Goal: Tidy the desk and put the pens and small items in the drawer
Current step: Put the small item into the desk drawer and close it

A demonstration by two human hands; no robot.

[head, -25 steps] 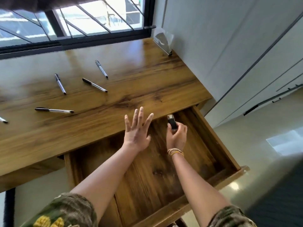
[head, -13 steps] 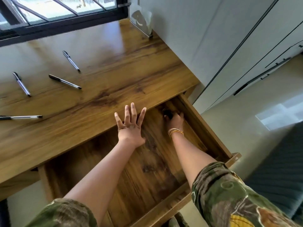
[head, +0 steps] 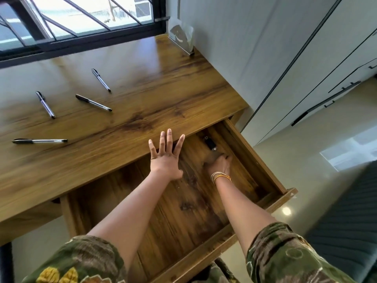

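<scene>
The wooden desk (head: 142, 94) is being seen from above, its glossy top running back to a dark-framed window (head: 81, 27), and below its front edge the drawer (head: 263, 158) is being held wide open, its wooden floor exposed almost to the back. Over the drawer two bare forearms are being stretched out from patterned green sleeves (head: 289, 256). The left hand (head: 166, 158) is being held flat with all fingers spread, empty, its fingertips reaching just up to the edge of the desk top; whether they are touching that edge cannot be told. The right hand (head: 219, 163) is being kept low inside the drawer near the right wall, bangles (head: 220, 177) at the wrist; it is blurred, and the fingers seem loosely curled with nothing between them. Just beyond those fingertips a small dark item (head: 210, 142) is lying on the drawer floor in the far right corner, apart from the hand. On the desk top four pens are being left scattered, well apart from the drawer: one nearest the front (head: 39, 141), one at the left (head: 45, 104), one in the middle (head: 93, 102) and one farthest back (head: 101, 79). At the back right corner a clear holder (head: 181, 40) is standing against the wall.
</scene>
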